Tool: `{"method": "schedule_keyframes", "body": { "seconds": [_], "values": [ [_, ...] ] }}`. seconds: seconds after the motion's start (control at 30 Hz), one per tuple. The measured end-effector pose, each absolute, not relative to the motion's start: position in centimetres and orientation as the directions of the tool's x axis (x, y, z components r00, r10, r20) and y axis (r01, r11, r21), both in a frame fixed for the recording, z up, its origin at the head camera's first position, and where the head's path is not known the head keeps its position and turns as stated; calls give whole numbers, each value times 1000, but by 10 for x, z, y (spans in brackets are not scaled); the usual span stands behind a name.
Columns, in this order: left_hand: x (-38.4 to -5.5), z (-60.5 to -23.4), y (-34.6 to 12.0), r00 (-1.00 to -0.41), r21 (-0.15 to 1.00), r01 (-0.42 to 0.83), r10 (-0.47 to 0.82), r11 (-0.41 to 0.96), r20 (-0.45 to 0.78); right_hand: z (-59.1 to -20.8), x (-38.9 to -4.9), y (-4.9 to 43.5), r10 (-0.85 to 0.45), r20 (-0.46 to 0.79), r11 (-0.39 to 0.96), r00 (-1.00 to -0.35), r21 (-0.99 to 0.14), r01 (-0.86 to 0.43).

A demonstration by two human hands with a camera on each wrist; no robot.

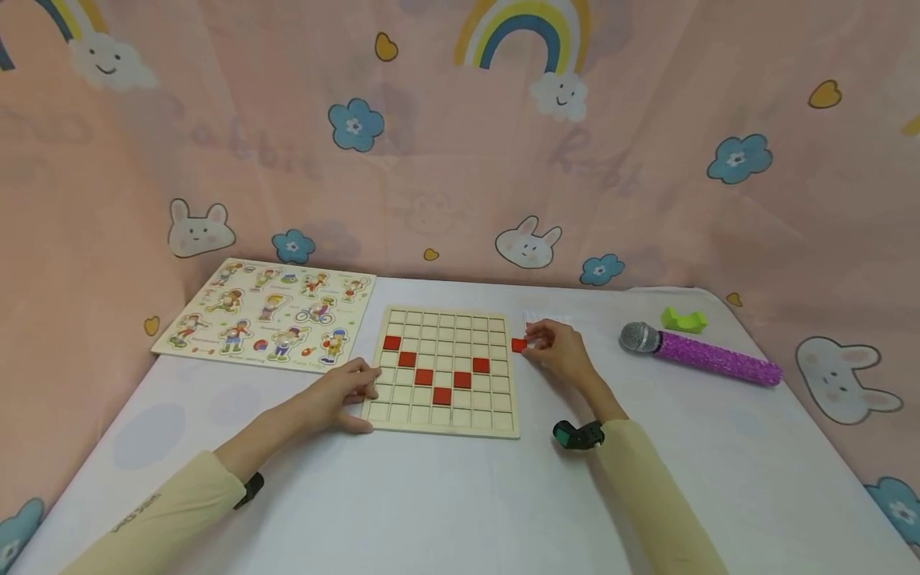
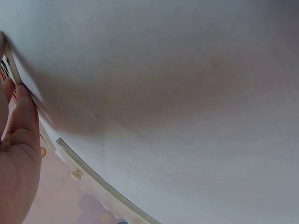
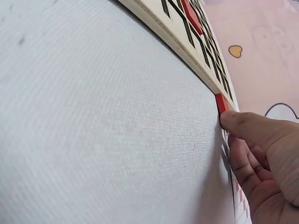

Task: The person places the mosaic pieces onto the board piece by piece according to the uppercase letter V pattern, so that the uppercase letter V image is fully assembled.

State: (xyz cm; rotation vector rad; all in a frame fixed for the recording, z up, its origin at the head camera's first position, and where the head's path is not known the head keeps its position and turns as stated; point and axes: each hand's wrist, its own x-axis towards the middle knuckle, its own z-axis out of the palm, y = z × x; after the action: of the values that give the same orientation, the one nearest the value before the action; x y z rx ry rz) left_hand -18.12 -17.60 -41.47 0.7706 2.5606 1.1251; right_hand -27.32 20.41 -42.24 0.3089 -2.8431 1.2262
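Note:
A light wooden grid board (image 1: 446, 431) lies flat on the table, with several red square tiles set in its cells in a V shape. My left hand (image 1: 331, 397) holds the board's left side, its fingertips on the edge and the thumb near the lower corner. In the left wrist view the left hand (image 2: 21, 135) shows only at the left border. Just beyond the board's right edge, my right hand (image 1: 564, 353) pinches a red square tile (image 1: 518, 345) between thumb and fingers. Close by the board's corner, the right wrist view shows this tile (image 3: 221, 103).
A white card (image 1: 539, 315) with a small printed grid lies partly hidden behind the right hand. At the left stands a picture puzzle board (image 1: 247, 306) lying flat. A purple glittery microphone (image 1: 711, 357) and a green wavy piece (image 1: 684, 320) lie at the right.

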Motion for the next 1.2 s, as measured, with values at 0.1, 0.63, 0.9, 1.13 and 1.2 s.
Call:
{"method": "schedule_keyframes", "body": {
  "seconds": [0.1,0.63,0.9,1.13,1.2],
  "values": [
    [-181,-415,-175,-830,739,373,558,561,-6,-420,-271,206,-185,110,665,-977,-717,-207],
    [-181,-415,-175,-830,727,385,558,569,3,-411,-252,208,-272,63,446,-960,-876,-184],
    [-180,-415,-176,-830,723,385,558,573,-1,-418,-236,206,-254,16,347,-967,-932,-107],
    [-180,-415,-176,-828,732,385,561,562,5,-421,-232,204,-240,51,290,-969,-949,-122],
    [-180,-415,-176,-826,732,386,563,561,4,-422,-232,204,-232,58,286,-971,-950,-125]
  ]
}}
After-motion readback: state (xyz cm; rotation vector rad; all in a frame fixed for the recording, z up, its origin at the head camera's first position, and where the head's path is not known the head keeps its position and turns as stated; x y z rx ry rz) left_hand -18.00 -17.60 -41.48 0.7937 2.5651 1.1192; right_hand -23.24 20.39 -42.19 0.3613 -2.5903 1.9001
